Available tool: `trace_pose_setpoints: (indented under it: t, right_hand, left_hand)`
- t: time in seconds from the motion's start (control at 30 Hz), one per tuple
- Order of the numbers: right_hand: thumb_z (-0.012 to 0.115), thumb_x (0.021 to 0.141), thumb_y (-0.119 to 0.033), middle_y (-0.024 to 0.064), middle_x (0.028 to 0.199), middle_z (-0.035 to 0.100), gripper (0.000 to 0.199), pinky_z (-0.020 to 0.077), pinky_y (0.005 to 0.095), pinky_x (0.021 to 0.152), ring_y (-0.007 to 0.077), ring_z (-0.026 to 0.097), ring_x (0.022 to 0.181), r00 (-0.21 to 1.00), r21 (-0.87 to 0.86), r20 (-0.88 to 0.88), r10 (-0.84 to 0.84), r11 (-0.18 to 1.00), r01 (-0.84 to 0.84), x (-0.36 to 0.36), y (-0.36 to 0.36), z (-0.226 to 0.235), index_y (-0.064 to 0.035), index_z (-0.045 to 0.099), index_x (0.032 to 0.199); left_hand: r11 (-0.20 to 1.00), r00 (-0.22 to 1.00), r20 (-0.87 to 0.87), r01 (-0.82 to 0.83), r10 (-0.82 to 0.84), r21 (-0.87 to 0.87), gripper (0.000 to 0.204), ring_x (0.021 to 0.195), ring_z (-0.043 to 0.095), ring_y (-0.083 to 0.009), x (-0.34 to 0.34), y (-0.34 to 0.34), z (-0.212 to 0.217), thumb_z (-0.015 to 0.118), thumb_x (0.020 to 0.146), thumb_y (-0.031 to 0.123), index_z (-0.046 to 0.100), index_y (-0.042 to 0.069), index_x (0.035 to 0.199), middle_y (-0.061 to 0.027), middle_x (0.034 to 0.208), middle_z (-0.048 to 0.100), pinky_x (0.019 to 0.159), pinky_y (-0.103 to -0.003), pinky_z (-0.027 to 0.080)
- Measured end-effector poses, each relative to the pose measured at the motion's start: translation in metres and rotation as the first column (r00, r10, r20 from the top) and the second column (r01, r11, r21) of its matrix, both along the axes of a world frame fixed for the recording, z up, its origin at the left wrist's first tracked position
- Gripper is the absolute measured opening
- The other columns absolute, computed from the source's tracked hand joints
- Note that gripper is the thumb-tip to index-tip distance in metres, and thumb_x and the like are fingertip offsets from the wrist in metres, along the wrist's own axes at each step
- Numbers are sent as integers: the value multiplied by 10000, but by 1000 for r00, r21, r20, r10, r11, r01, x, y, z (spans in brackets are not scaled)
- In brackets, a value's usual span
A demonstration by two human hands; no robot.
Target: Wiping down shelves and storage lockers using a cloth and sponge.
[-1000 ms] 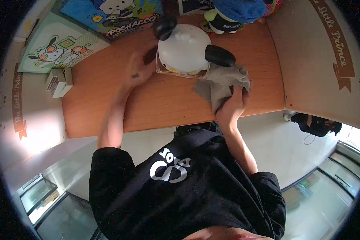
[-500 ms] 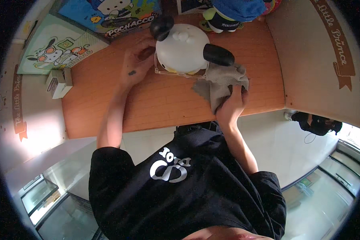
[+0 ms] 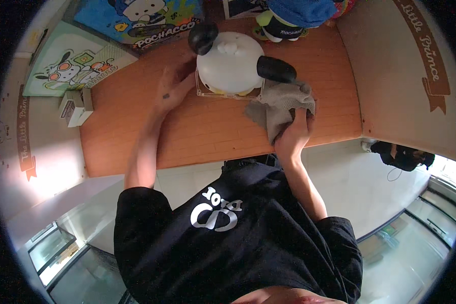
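Far on the left, a small white box point(image 3: 75, 106) sits at the edge of the brown wooden bench point(image 3: 207, 126). Behind it a green cartoon picture point(image 3: 68, 66) leans by the wall, and next to that is a blue cartoon picture point(image 3: 137, 20).

The left hand point(image 3: 173, 86) rests on the bench with its fingers spread flat. Its fingertips touch the left side of a clear tray point(image 3: 202, 88). The grip of this hand is spread wide and holds nothing.

On the tray stands a big white dog toy point(image 3: 230, 63), round like a ball. It has one black ear point(image 3: 202, 36) at the top left and another black ear point(image 3: 276, 69) sticking out on the right. Behind it stands a toy with a blue top point(image 3: 294, 12).

Just right of the white toy lies a grey cloth point(image 3: 278, 104), all crumpled on the bench. It touches the tray and sits under the right black ear. The right hand point(image 3: 295, 136) is on the near end of the cloth, and its grip is pinching the cloth between thumb and fingers.

At the bottom is the person's black shirt point(image 3: 228, 243) with a white print. Far right, a dark bag point(image 3: 400, 154) lies on the pale floor.
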State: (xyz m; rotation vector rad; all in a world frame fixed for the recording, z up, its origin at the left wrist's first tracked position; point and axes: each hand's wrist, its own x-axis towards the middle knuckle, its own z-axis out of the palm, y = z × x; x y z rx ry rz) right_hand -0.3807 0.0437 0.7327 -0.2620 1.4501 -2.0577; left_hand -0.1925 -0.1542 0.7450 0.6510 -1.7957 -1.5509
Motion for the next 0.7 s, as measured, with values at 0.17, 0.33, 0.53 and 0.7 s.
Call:
trace_pose_setpoints:
  t: [0.17,0.33,0.53,0.7]
  right_hand:
    - [506,1061,-153,59,1179,655,277,452,294,882,150,568,993,1000,-43,-12,11,999,-12,-2,0,-3,-119,564,1330]
    - [504,1064,-140,62,1174,654,270,455,287,873,147,569,988,999,-81,-31,20,996,-23,-2,-2,-5,-119,565,1326]
    - [500,1069,-133,60,1166,652,260,456,283,874,138,564,975,1000,-115,15,14,993,-13,2,-4,2,-116,566,1320]
    - [502,1069,-136,55,1166,652,258,456,284,885,137,562,979,999,-102,9,43,994,-42,0,-3,-4,-109,566,1318]
  left_hand:
    - [1000,997,78,6,-7,16,319,1109,603,-154,2,2,3,658,958,0,656,5,1277,-105,1251,686,995,-284,475]
    - [1000,986,166,-16,14,12,321,1099,607,-149,5,-1,8,687,936,-9,668,8,1257,-96,1238,692,992,-280,477]
    - [999,983,177,-44,43,-2,298,1057,620,-147,2,-2,14,713,917,-23,690,14,1213,-75,1177,708,982,-271,480]
    - [991,995,-93,13,-25,-130,276,1041,625,-152,4,-5,3,718,917,-20,700,16,1190,-64,1146,710,977,-268,483]
